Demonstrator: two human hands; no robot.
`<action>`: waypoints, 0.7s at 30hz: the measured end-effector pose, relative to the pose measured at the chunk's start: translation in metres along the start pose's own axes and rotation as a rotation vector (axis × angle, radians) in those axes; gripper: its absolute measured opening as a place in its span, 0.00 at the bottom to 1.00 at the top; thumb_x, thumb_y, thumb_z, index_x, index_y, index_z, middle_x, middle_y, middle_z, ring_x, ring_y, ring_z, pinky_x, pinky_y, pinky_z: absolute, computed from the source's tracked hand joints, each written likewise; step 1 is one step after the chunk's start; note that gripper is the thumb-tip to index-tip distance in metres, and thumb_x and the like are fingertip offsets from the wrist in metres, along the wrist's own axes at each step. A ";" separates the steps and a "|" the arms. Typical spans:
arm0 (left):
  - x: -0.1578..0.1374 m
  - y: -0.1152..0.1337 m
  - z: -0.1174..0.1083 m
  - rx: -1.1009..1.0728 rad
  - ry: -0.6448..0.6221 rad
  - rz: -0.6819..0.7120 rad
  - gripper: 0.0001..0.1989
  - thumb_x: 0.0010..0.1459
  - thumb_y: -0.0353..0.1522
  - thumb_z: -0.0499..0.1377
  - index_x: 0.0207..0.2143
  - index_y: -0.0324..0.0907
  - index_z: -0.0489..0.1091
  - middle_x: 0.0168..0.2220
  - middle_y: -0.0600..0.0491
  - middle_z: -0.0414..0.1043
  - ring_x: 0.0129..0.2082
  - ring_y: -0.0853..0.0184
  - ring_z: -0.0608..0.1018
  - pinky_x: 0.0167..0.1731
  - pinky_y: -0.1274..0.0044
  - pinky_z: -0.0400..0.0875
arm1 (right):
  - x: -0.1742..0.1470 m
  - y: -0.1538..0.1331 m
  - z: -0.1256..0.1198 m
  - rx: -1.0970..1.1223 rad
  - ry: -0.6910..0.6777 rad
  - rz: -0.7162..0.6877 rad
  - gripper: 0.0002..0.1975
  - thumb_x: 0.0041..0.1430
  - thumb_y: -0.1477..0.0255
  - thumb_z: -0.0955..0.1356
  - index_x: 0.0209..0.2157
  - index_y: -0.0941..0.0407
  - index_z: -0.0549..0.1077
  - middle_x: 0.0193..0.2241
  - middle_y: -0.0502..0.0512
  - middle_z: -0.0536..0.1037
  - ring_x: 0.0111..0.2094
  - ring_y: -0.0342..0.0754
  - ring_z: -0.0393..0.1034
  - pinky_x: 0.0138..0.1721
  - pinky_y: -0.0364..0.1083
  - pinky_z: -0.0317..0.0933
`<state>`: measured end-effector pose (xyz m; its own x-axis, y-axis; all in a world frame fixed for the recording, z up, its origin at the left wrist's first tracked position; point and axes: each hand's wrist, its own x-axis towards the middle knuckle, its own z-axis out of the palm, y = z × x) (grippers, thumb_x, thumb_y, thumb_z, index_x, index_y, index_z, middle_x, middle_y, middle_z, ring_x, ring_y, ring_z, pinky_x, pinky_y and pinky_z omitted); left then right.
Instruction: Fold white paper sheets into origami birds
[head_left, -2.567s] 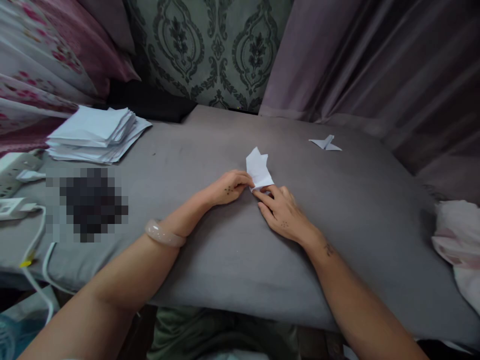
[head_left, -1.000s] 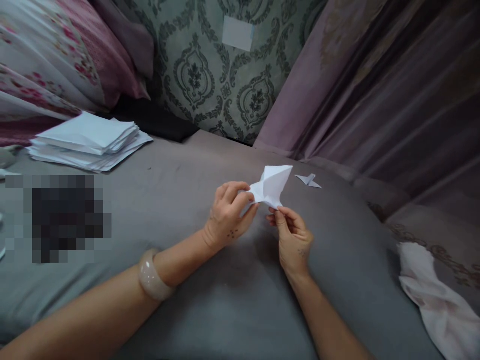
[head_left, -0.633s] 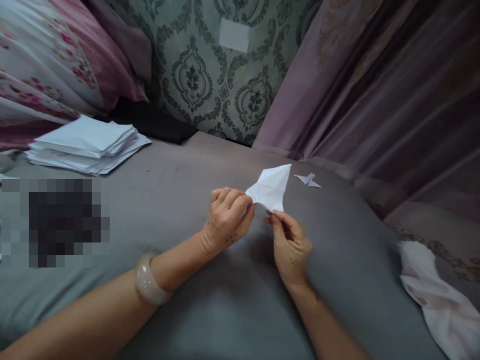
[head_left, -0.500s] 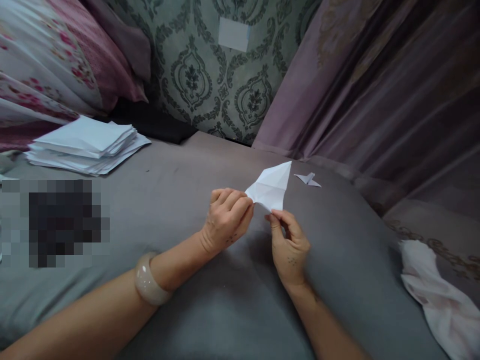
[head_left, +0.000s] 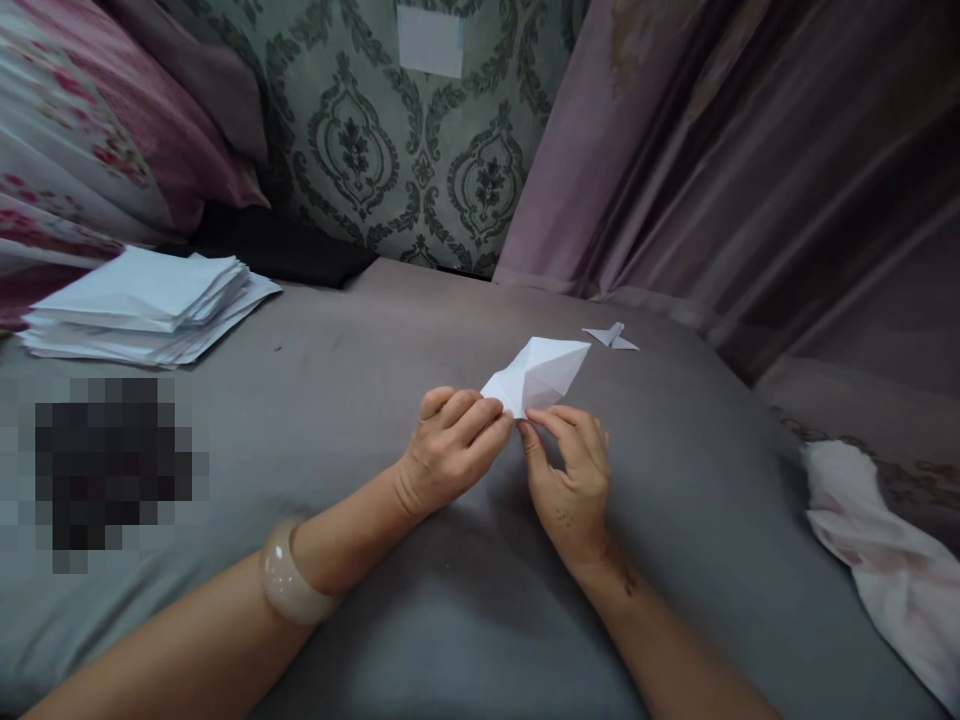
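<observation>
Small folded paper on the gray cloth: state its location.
In the head view, the small folded paper lies right of centre on the gray cloth, beyond the right hand and near the tip of the held white paper.

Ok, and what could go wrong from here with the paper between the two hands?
The left hand and right hand grip the folded white paper close together at its near edge, so an uneven pull might tear or crease it there. Its far end sticks out without a hand on it and could bend. The small white folded-paper figure with pointed wings lies just beyond, so reaching forward might knock it.
</observation>
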<state>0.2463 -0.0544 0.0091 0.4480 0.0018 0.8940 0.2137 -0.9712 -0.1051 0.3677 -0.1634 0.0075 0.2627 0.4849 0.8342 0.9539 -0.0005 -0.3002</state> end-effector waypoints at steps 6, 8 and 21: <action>0.002 0.004 0.001 -0.028 -0.005 -0.060 0.07 0.57 0.25 0.59 0.37 0.44 0.67 0.31 0.55 0.76 0.30 0.67 0.72 0.36 0.72 0.61 | 0.001 -0.003 -0.001 -0.026 -0.012 -0.021 0.06 0.59 0.76 0.69 0.39 0.54 0.75 0.35 0.55 0.78 0.37 0.48 0.72 0.42 0.49 0.62; 0.002 0.004 0.002 -0.036 -0.008 -0.091 0.06 0.57 0.26 0.59 0.35 0.45 0.67 0.31 0.55 0.76 0.29 0.67 0.72 0.35 0.71 0.61 | 0.001 -0.003 -0.001 -0.027 -0.012 -0.026 0.06 0.59 0.76 0.69 0.39 0.54 0.75 0.34 0.55 0.79 0.37 0.48 0.72 0.42 0.49 0.62; 0.001 0.016 0.012 -0.440 0.010 -0.498 0.04 0.58 0.26 0.57 0.33 0.41 0.72 0.30 0.52 0.75 0.28 0.71 0.75 0.32 0.78 0.72 | -0.002 -0.006 0.003 -0.088 -0.026 -0.048 0.07 0.60 0.76 0.67 0.40 0.55 0.75 0.35 0.56 0.80 0.37 0.48 0.74 0.41 0.47 0.63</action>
<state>0.2603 -0.0674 0.0035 0.3791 0.4756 0.7938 0.0179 -0.8614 0.5076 0.3609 -0.1612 0.0064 0.2133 0.5091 0.8339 0.9747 -0.0525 -0.2173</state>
